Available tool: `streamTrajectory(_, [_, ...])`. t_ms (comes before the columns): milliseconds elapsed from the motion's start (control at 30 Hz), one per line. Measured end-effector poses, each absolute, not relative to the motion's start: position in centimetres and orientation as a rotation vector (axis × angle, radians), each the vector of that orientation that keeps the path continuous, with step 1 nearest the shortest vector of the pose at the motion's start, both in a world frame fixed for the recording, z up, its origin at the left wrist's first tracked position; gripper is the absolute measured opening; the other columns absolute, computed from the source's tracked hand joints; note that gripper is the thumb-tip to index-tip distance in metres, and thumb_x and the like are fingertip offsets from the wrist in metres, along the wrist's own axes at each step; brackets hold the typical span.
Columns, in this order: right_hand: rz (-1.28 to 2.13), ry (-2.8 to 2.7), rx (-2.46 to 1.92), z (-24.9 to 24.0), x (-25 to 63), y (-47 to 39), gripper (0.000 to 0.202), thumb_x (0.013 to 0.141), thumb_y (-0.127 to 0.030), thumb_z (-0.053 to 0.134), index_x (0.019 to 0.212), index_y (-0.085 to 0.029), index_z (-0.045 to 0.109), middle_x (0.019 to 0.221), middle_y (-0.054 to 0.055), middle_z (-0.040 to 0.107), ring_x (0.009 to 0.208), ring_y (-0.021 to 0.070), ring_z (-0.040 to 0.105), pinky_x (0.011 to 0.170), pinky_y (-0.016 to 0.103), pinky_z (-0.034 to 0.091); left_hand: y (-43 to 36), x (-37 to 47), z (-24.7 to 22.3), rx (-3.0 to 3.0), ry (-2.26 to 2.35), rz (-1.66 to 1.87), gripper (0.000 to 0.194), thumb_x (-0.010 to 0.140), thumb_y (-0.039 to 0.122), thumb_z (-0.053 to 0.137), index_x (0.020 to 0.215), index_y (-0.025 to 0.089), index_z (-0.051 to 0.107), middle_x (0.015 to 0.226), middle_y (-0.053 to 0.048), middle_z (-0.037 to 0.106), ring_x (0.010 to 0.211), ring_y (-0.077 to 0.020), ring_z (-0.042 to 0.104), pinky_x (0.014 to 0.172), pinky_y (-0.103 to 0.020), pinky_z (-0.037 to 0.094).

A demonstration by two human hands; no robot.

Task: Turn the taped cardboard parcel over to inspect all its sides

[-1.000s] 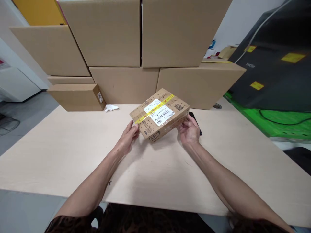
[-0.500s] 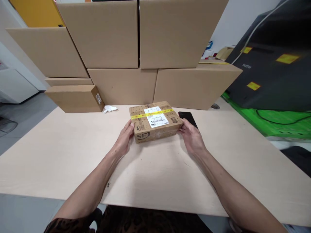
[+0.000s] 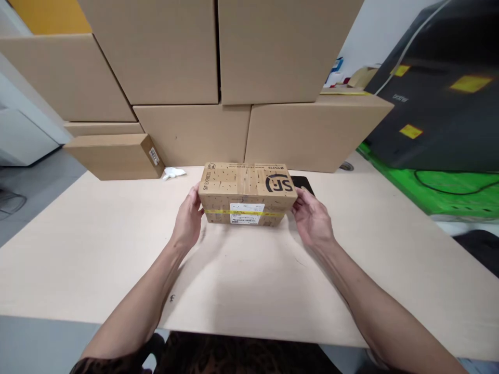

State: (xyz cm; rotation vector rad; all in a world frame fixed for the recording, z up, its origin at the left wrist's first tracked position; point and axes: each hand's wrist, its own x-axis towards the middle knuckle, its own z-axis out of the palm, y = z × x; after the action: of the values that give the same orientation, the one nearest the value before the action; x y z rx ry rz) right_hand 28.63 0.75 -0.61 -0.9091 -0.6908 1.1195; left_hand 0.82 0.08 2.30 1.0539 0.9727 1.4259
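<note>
A brown cardboard box (image 3: pixel 234 178) printed with "SF" and "SF EXPRESS" is held between my two hands over the table. Its label (image 3: pixel 246 213) and a yellow tape band face me on the near side, while a strip of clear tape crosses the upper face. My left hand (image 3: pixel 187 218) grips the left end, fingers closed against it. At the right end, my right hand (image 3: pixel 313 217) has its fingers curled on the corner. Just behind that hand lies a black phone (image 3: pixel 301 182), partly hidden by the box and fingers.
Large cardboard boxes (image 3: pixel 195 132) are stacked along the back of the pale table (image 3: pixel 97 249). A smaller carton (image 3: pixel 113 158) and a crumpled white tissue (image 3: pixel 173 172) sit at the back left. Right of the table stand a dark case (image 3: pixel 436 114) and a green surface (image 3: pixel 460 192).
My hands have turned the box: its labelled face, on top before, now faces me, and a different SF-printed face is uppermost. It covers more of the phone.
</note>
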Motion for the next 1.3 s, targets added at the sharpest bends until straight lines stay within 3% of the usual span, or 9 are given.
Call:
streamTrajectory(233, [1.015, -0.778, -0.779, 0.5, 28.6, -0.1, 0.023, 0.087, -0.05, 0.074, 0.095, -0.031, 0.083, 0.108, 0.003, 0.082, 0.104, 0.024, 0.073, 0.092, 0.04, 0.057, -0.5, 1.1, 3.2, 1.105, 0.83, 1.663, 0.044, 0.093, 0.069, 0.067, 0.115, 0.033, 0.079, 0.136, -0.004, 0.076, 0.138, -0.0315, 0.062, 0.115, -0.049, 0.05])
streamTrajectory(333, [1.009, -0.79, -0.769, 0.8, 28.7, -0.2, 0.024, 0.087, -0.05, 0.073, 0.095, -0.029, 0.084, 0.105, 0.004, 0.082, 0.1, 0.0229, 0.074, 0.091, 0.038, 0.057, -0.4, 0.6, 3.3, 1.05, 0.846, 1.74, 0.044, 0.095, 0.071, 0.064, 0.098, 0.031, 0.082, 0.121, -0.004, 0.081, 0.132, -0.0311, 0.066, 0.112, -0.049, 0.052])
streamTrajectory(467, [1.089, -0.748, -0.854, 0.2, 28.8, 0.2, 0.029, 0.085, -0.052, 0.076, 0.095, -0.026, 0.084, 0.098, 0.006, 0.082, 0.095, 0.022, 0.075, 0.089, 0.036, 0.059, 0.1, 0.2, 2.5, 0.996, 1.002, 1.615, 0.047, 0.094, 0.07, 0.063, 0.088, 0.026, 0.078, 0.117, -0.007, 0.081, 0.131, -0.0326, 0.066, 0.104, -0.047, 0.053])
streamTrajectory(700, [1.126, -0.687, -1.032, -0.5, 28.4, 0.4, 0.027, 0.078, -0.048, 0.087, 0.093, -0.026, 0.084, 0.098, 0.005, 0.085, 0.095, 0.0201, 0.077, 0.085, 0.032, 0.06, 0.1, 0.7, 1.7, 0.845, 1.217, 1.394, 0.046, 0.085, 0.056, 0.078, 0.118, 0.024, 0.073, 0.141, -0.01, 0.073, 0.136, -0.0339, 0.063, 0.109, -0.047, 0.052])
streamTrajectory(800, [1.172, -0.726, -0.989, -0.3, 28.2, 0.2, 0.032, 0.078, -0.05, 0.087, 0.099, -0.027, 0.084, 0.104, 0.005, 0.085, 0.103, 0.0231, 0.077, 0.091, 0.037, 0.06, -0.1, 1.0, 2.1, 0.933, 1.094, 1.282, 0.048, 0.081, 0.045, 0.082, 0.122, 0.021, 0.074, 0.139, -0.01, 0.075, 0.138, -0.0355, 0.063, 0.117, -0.049, 0.047])
streamTrajectory(967, [1.085, -0.749, -0.831, 0.6, 28.6, -0.1, 0.032, 0.082, -0.049, 0.082, 0.106, -0.029, 0.083, 0.115, 0.005, 0.083, 0.113, 0.0235, 0.074, 0.1, 0.039, 0.057, -0.1, 0.8, 2.5, 1.033, 0.944, 1.479, 0.057, 0.069, 0.03, 0.088, 0.123, 0.028, 0.073, 0.144, -0.004, 0.072, 0.147, -0.0311, 0.056, 0.123, -0.045, 0.043])
streamTrajectory(1133, [1.036, -0.728, -0.793, 0.6, 29.2, 0.4, 0.026, 0.086, -0.046, 0.073, 0.099, -0.027, 0.084, 0.103, 0.006, 0.081, 0.099, 0.0211, 0.073, 0.089, 0.035, 0.059, 0.0, 0.5, 2.3, 1.034, 1.006, 1.502, 0.041, 0.077, 0.047, 0.082, 0.111, 0.027, 0.073, 0.129, -0.007, 0.077, 0.134, -0.0323, 0.063, 0.112, -0.048, 0.049])
streamTrajectory(1300, [1.056, -0.644, -0.861, 0.2, 29.0, 0.7, 0.02, 0.078, -0.043, 0.082, 0.089, -0.027, 0.084, 0.095, 0.004, 0.081, 0.09, 0.0189, 0.071, 0.079, 0.031, 0.059, -0.2, 0.9, 2.3, 0.998, 1.124, 1.403, 0.058, 0.085, 0.066, 0.074, 0.129, 0.029, 0.068, 0.15, -0.01, 0.067, 0.146, -0.0376, 0.054, 0.114, -0.053, 0.047])
